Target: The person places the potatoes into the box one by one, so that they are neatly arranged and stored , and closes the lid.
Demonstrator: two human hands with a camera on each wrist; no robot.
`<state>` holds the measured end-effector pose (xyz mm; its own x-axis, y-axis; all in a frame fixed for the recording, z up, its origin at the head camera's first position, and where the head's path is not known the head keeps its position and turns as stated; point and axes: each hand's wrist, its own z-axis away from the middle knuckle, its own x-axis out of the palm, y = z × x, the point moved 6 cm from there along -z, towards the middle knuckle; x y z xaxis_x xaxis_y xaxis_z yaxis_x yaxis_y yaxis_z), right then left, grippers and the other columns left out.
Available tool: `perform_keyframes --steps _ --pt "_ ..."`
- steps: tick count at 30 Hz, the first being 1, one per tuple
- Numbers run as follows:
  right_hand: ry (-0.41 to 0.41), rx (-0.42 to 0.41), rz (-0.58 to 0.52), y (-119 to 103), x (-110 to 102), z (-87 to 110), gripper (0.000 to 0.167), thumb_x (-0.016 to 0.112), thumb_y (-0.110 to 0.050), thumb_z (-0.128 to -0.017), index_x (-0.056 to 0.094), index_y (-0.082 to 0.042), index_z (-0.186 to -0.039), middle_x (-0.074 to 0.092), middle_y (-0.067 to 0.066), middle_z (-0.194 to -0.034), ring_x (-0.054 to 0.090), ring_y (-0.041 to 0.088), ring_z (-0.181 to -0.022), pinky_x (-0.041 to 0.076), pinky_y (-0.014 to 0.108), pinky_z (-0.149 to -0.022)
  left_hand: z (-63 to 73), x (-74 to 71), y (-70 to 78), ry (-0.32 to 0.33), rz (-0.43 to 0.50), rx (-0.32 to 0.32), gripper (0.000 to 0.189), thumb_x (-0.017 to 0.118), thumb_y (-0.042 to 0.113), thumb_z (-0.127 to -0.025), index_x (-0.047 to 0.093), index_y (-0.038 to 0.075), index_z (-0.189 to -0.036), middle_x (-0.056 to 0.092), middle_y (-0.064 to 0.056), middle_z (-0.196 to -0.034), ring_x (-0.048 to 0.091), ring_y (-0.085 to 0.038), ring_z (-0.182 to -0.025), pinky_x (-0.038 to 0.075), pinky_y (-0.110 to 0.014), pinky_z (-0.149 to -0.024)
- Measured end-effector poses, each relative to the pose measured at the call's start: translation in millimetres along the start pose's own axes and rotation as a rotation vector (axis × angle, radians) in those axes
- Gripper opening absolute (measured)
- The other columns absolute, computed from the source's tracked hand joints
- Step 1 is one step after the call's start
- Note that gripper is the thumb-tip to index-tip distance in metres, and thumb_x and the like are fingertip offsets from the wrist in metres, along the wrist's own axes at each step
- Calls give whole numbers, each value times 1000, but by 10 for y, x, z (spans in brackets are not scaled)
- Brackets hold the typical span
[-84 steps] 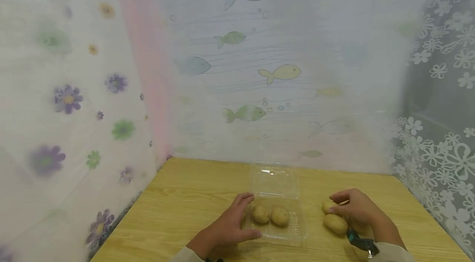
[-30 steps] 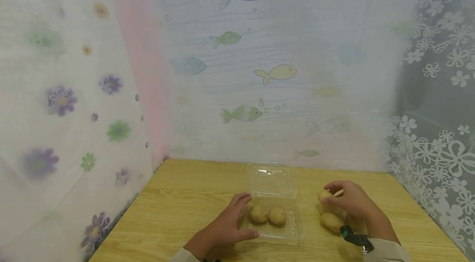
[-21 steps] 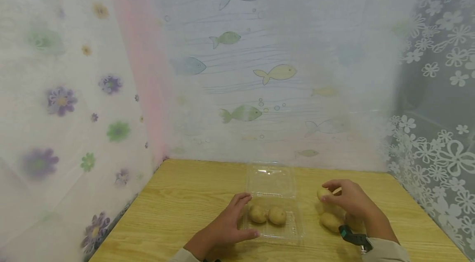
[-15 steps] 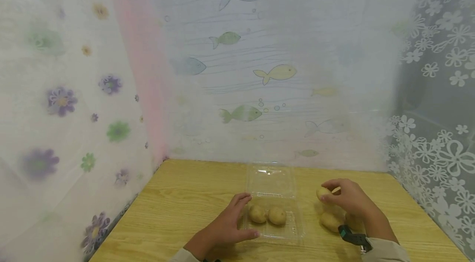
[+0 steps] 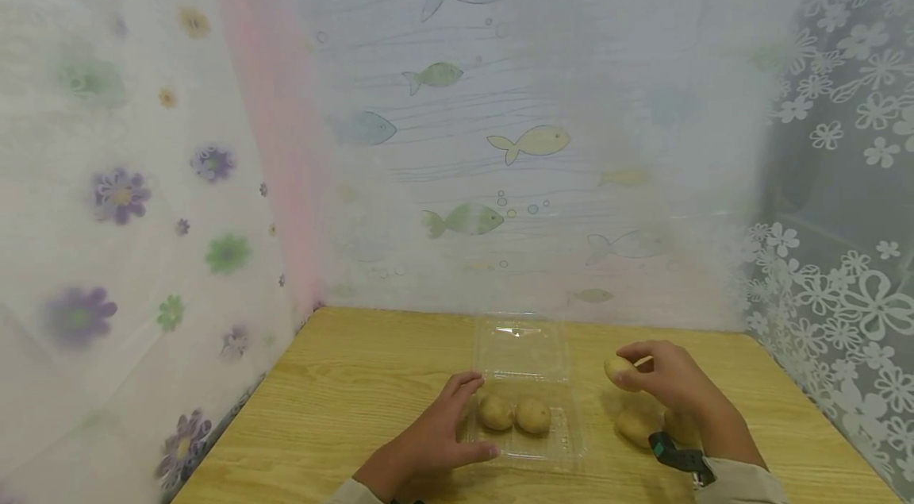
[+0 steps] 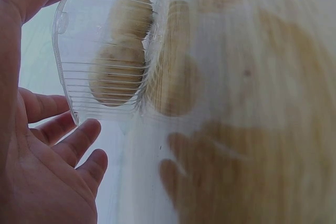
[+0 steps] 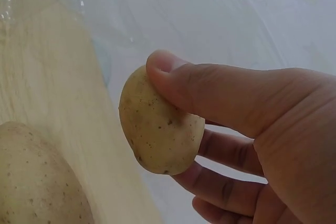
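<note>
My right hand (image 5: pixel 674 381) pinches a small potato (image 7: pixel 160 124) between thumb and fingers, raised off the table. Below it lie two more potatoes, one plain in the head view (image 5: pixel 634 426) and one (image 5: pixel 680 426) partly behind the wrist. A clear plastic clamshell box (image 5: pixel 567 448) stands with its lid (image 5: pixel 524 349) folded back. Inside sit two potatoes (image 5: pixel 496 413) side by side, towards the left. Along the box's left side my left hand (image 5: pixel 446 428) spreads, thumb at the near edge and fingers at the back corner. In the left wrist view its fingers (image 6: pixel 79 142) are loosely extended beside the rim.
The wooden table (image 5: pixel 371 361) is bounded by a fish-printed sheet (image 5: pixel 457 171) at the back and a flowered sheet (image 5: pixel 143 250) on the left. A dark wrist strap (image 5: pixel 678 456) sits on the right wrist, close to the loose potatoes.
My right hand has lifted the small potato away from the others and moved it slightly back and left. The left hand and the box stay in place.
</note>
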<state>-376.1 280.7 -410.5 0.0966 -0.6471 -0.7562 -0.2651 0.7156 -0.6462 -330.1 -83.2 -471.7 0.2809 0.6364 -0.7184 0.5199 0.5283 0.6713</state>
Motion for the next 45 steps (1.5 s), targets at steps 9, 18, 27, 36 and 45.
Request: perform_keyframes --steps 9,18,27,36,45 --pt "11 14 11 -52 -2 7 59 78 -44 -92 67 -5 -135 66 21 -134 70 33 -108 60 47 -80 1 3 2 4 -5 13 98 72 57 -92 25 11 -164 23 -4 -168 38 -31 -149 45 -56 -111" --pt "26 -62 52 -197 -2 21 54 75 -40 -95 68 -5 -134 65 22 -136 70 34 -110 60 47 -83 2 7 -17 -1 -9 2 97 72 58 -92 24 14 -165 23 0 -168 40 -31 -148 46 -57 -110" --pt "43 -68 65 -293 17 -7 54 74 -42 -95 67 -6 -135 66 20 -137 69 33 -111 60 47 -85 0 8 -9 7 -30 12 98 73 58 -92 25 13 -165 24 0 -167 41 -30 -147 46 -56 -110" --pt "23 -101 56 -447 84 -10 53 73 -42 -96 68 -5 -134 66 20 -136 69 31 -109 60 46 -84 7 5 8 8 -32 15 98 73 57 -92 24 12 -164 24 -1 -167 42 -30 -146 47 -55 -110" --pt "21 -114 66 -490 157 -60 53 74 -39 -96 67 -4 -135 66 18 -137 69 30 -109 61 45 -85 13 1 19 11 -32 5 99 73 58 -91 25 13 -164 24 -1 -167 43 -31 -145 47 -56 -109"
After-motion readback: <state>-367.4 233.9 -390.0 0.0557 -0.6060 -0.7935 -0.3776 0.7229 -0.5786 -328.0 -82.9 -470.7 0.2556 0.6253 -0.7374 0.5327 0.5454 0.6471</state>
